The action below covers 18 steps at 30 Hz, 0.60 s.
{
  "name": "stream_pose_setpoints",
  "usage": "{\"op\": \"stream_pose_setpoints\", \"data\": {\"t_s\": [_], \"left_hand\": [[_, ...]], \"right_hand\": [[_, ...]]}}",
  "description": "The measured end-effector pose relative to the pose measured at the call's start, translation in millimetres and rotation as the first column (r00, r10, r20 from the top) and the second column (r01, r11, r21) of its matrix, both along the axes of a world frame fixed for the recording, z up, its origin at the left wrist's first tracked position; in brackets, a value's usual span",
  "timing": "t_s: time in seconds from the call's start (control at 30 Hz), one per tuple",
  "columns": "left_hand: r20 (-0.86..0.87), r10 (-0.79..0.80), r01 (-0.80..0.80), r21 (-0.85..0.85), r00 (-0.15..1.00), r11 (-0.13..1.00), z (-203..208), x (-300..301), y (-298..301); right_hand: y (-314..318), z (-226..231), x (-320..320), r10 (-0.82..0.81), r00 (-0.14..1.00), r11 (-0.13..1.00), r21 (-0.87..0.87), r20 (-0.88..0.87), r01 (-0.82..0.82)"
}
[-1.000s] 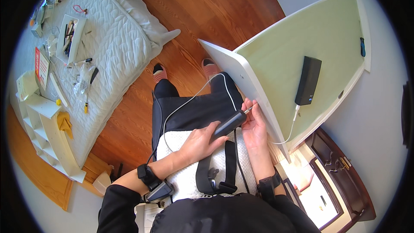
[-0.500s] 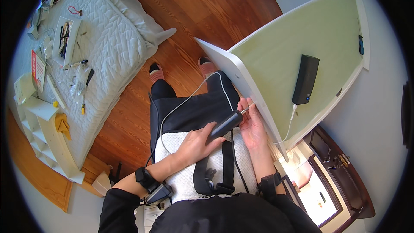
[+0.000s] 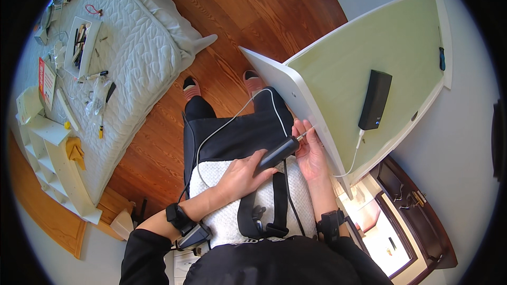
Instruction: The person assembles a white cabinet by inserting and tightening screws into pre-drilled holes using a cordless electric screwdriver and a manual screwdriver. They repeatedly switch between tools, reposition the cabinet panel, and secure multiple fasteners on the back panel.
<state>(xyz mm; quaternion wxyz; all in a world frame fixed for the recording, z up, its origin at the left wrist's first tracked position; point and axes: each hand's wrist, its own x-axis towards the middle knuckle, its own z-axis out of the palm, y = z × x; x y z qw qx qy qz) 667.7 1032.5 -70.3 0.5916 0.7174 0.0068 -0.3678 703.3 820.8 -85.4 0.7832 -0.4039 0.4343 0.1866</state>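
My left hand (image 3: 244, 178) is closed around the rear of a black pen-style electric screwdriver (image 3: 277, 154) that slants up to the right. Its metal bit (image 3: 302, 136) points at the outer face of a white panel (image 3: 301, 92) on my right. Around that bit, close against the panel, the fingers of my right hand (image 3: 311, 157) are curled, with thumb and forefinger near the tip. Whether a screw sits at the tip is too small to tell. A white cable (image 3: 224, 122) loops over my lap towards the panel.
On the pale green surface (image 3: 332, 63) behind the panel lie a black power bank (image 3: 375, 99) with a white cable plugged in and a dark-handled screwdriver (image 3: 442, 59). Left, a bed (image 3: 145, 68) carries a tool box (image 3: 84, 47), loose tools and a white shelf unit (image 3: 45, 150).
Both hands keep their hold, and the electric screwdriver has shifted very slightly to the right. The panel and surface sit marginally lower in view.
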Motion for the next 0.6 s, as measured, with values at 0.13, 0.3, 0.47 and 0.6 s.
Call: {"op": "stream_pose_setpoints", "data": {"t_s": [0.13, 0.3, 0.47, 0.6], "left_hand": [[-0.008, -0.005, 0.005, 0.004, 1.0, 1.0, 0.4, -0.1, 0.7], [0.001, -0.001, 0.001, 0.004, 1.0, 1.0, -0.4, 0.0, 0.4], [0.007, 0.01, -0.01, 0.002, 1.0, 1.0, -2.5, -0.9, 0.0], [0.035, 0.023, -0.023, 0.001, 0.999, 1.0, -3.9, -1.4, -0.5]], "right_hand": [[-2.1, 0.2, -0.2, -0.002, 0.999, 0.999, 0.054, 0.042, 0.0], [-6.3, -1.3, 0.2, 0.047, 0.996, 0.99, 0.131, 0.072, -0.056], [-7.3, -4.5, 0.0, 0.044, 0.997, 0.989, 0.135, 0.059, -0.052], [-9.3, -6.2, -0.3, 0.041, 0.998, 0.987, 0.154, 0.054, -0.049]]}}
